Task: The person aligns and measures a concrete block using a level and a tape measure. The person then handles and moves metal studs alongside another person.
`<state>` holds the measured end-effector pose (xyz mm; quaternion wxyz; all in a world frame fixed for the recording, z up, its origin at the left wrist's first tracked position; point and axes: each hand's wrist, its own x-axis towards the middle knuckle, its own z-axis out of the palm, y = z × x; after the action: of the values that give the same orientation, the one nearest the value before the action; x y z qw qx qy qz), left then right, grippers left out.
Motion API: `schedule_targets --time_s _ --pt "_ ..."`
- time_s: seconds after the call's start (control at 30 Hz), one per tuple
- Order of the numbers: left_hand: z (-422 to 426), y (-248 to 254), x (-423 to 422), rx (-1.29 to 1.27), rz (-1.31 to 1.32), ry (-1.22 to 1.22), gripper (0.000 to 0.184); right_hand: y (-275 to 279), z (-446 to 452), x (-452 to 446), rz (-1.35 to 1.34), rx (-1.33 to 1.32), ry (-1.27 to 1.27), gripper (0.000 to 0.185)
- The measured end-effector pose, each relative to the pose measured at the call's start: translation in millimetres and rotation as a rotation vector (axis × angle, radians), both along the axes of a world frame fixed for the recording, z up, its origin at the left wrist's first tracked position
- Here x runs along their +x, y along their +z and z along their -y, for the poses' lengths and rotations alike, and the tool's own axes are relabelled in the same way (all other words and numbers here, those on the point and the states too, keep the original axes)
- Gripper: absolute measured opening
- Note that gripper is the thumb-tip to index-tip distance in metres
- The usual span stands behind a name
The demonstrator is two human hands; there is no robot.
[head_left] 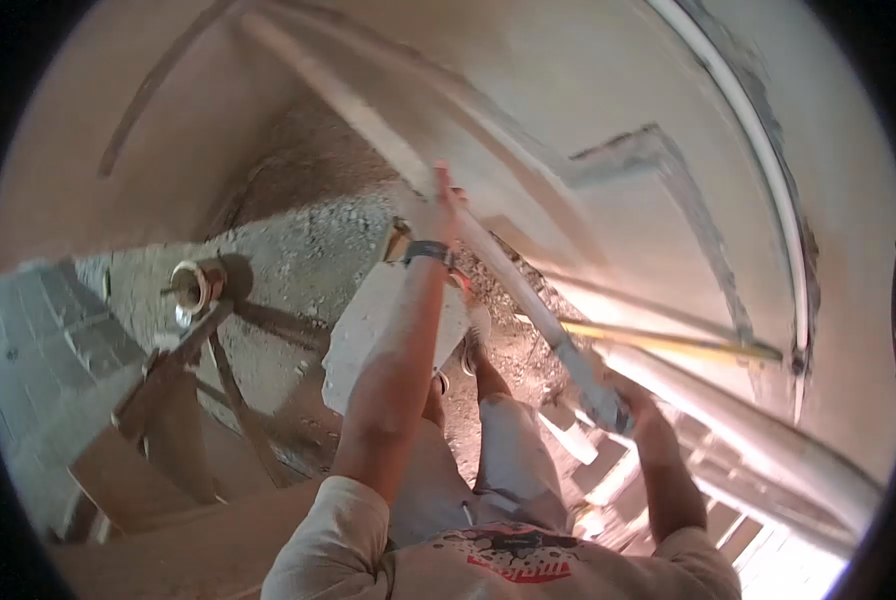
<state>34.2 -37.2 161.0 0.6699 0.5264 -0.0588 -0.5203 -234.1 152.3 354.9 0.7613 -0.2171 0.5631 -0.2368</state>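
Note:
A long, pale pole (513, 275) runs diagonally from the upper left, close to the wall, down to my right side. My left hand (444, 208), below a dark wristband, is closed around its middle. Toward the lower end the pole has a thicker grey section (590, 385), whose details are blurred. My right hand (644, 408) is wrapped round that end, with its fingers partly hidden. Under my left forearm lies a whitish slab or board (353, 352).
A bucket (210, 284) stands on the rubble-strewn floor (318, 235), beside wooden boards (138, 465). A yellow bar (678, 341) and a thick pale pipe (758, 412) lie at the right. A white conduit (768, 150) runs along the plastered wall (568, 80).

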Motion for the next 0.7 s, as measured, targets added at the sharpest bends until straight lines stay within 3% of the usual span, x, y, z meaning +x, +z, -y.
schedule_targets --time_s 0.1,0.17,0.2,0.23,0.3,0.37,0.43,0.5,0.53,0.7 --pt "8.6 -8.5 -0.7 -0.061 0.022 0.049 0.056 -7.8 19.4 -10.0 -0.065 0.098 -0.057 0.036" --pt "16.1 -13.6 4.3 -0.065 0.050 0.058 0.060 -31.9 33.8 -20.9 -0.206 0.348 -0.121 0.046" --pt "19.8 -18.1 6.9 -0.058 0.059 0.043 0.064 -22.3 45.5 -19.0 -0.180 0.351 -0.046 0.047" --pt "22.4 -22.5 9.0 -0.051 0.067 0.030 0.067 -7.8 48.1 -9.5 -0.409 0.088 0.099 0.050" --pt "26.7 -17.8 10.7 -0.031 0.062 0.038 0.069 -75.3 21.1 -64.6 -0.291 -0.112 -0.180 0.043" --pt "32.1 -17.1 10.2 -0.011 0.044 0.046 0.070 -83.1 26.4 -59.5 -0.600 -0.509 -0.088 0.034" --pt "35.3 -20.0 7.7 0.019 0.014 0.045 0.071 -80.8 32.7 -50.3 -0.760 -0.744 0.000 0.030" --pt "37.7 -22.9 2.5 0.041 0.054 0.055 0.070 -54.9 38.8 -36.5 -0.772 -0.807 0.078 0.033" --pt "38.4 -24.4 2.1 0.052 0.080 0.060 0.069 -68.2 32.9 -50.2 -0.630 -0.765 0.161 0.034" --pt "42.2 -22.3 -1.1 0.027 0.129 0.028 0.070 -59.6 63.3 -8.4 -0.704 -0.771 0.085 0.033"
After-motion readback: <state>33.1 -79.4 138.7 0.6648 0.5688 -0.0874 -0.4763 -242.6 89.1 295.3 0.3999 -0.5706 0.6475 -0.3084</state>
